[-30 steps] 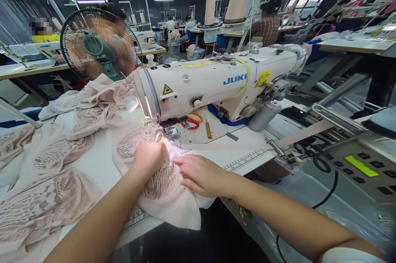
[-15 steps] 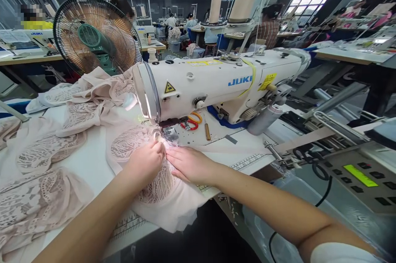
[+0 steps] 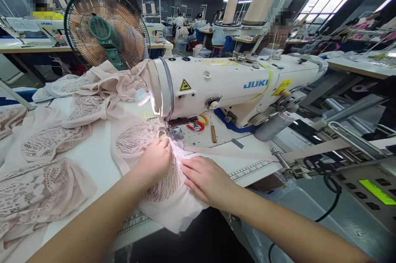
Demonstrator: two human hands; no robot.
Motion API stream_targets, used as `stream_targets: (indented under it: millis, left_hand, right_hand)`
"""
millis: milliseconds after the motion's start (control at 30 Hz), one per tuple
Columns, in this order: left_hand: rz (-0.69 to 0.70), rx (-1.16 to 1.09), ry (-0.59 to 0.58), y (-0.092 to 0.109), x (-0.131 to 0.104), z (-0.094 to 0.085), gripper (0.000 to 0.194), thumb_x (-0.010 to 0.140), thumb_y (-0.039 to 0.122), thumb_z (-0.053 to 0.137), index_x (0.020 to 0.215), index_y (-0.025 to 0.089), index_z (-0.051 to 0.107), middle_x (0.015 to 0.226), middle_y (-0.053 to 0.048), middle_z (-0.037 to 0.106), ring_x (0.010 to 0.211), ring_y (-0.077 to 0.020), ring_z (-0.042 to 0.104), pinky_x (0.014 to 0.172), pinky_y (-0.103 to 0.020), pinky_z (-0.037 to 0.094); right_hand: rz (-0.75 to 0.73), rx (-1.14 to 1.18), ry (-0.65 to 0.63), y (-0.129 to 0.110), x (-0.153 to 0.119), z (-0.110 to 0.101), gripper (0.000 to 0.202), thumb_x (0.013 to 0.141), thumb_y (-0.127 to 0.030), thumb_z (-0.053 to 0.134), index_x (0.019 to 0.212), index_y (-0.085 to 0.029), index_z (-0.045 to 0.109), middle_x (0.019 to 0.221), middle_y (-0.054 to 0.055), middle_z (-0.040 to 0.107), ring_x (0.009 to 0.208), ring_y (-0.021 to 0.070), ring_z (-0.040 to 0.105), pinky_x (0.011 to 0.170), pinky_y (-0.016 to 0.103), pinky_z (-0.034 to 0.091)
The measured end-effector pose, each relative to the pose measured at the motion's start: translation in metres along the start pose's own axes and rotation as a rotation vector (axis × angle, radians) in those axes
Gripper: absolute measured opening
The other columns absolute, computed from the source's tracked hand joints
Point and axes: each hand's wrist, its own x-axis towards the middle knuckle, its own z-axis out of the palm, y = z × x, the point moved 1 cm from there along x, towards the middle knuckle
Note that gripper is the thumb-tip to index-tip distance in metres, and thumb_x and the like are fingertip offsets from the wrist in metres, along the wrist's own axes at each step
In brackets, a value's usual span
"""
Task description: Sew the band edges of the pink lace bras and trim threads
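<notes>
Lace bra (image 3: 165, 189) lies beneath both your hands on the white table (image 3: 107, 153), one cup spread to the left of your left hand (image 3: 156, 162), the other between your hands and below them. Your left hand is curled, pinching its fabric just beside the needle area of the sewing machine (image 3: 204, 81); your right hand (image 3: 213, 180) rests on its right side, fingers stretched, thumb apart

Room lies above the right ruler (image 3: 251, 169); the sewing machine (image 3: 229, 83) blocks ahead.
</notes>
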Motion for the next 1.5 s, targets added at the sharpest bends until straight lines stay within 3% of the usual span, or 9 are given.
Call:
stream_targets:
  millis: [433,767,1133,1300,1500]
  left_hand:
    - [-0.047,0.024,0.073,0.007,0.001,0.008,0.028,0.09,0.018,0.041,0.087,0.009,0.067,0.092,-0.017,0.066,0.095,-0.0301,0.058,0.081,-0.043,0.047]
    - [-0.089,0.031,0.097,0.007,0.004,0.001,0.02,0.088,0.016,0.048,0.08,0.009,0.065,0.081,-0.013,0.061,0.075,-0.0249,0.058,0.068,-0.036,0.049]
    - [-0.104,0.023,0.084,0.004,0.006,0.004,0.021,0.088,0.018,0.049,0.088,0.007,0.066,0.086,-0.014,0.064,0.08,-0.0259,0.059,0.073,-0.037,0.05]
    - [-0.115,0.02,0.075,0.001,0.007,0.005,0.021,0.089,0.018,0.048,0.091,0.007,0.066,0.09,-0.015,0.065,0.084,-0.0268,0.06,0.075,-0.037,0.05]
    - [-0.141,0.022,0.074,-0.004,0.01,0.006,0.022,0.089,0.019,0.048,0.094,0.007,0.066,0.098,-0.017,0.066,0.087,-0.0278,0.061,0.078,-0.038,0.05]
  right_hand:
    - [-0.108,-0.093,0.082,0.007,0.001,0.02,0.034,0.096,-0.023,0.042,0.116,-0.005,0.063,0.119,0.015,0.066,0.108,0.0251,0.061,0.094,0.039,0.053]
    - [-0.099,-0.082,0.074,0.012,0.003,0.02,0.035,0.095,-0.024,0.043,0.117,-0.005,0.062,0.121,0.015,0.064,0.108,0.0264,0.06,0.093,0.042,0.054]
    - [-0.125,-0.056,0.081,0.016,0.008,0.018,0.033,0.094,-0.022,0.047,0.117,-0.003,0.061,0.117,0.019,0.065,0.106,0.0269,0.06,0.093,0.042,0.053]
    - [-0.125,-0.059,0.071,0.017,0.012,0.018,0.032,0.095,-0.023,0.043,0.117,-0.007,0.06,0.117,0.017,0.065,0.106,0.0251,0.06,0.094,0.043,0.052]
    - [-0.145,-0.09,0.103,0.021,0.017,0.022,0.034,0.095,-0.023,0.044,0.116,-0.003,0.061,0.116,0.017,0.065,0.106,0.0251,0.059,0.095,0.04,0.051]
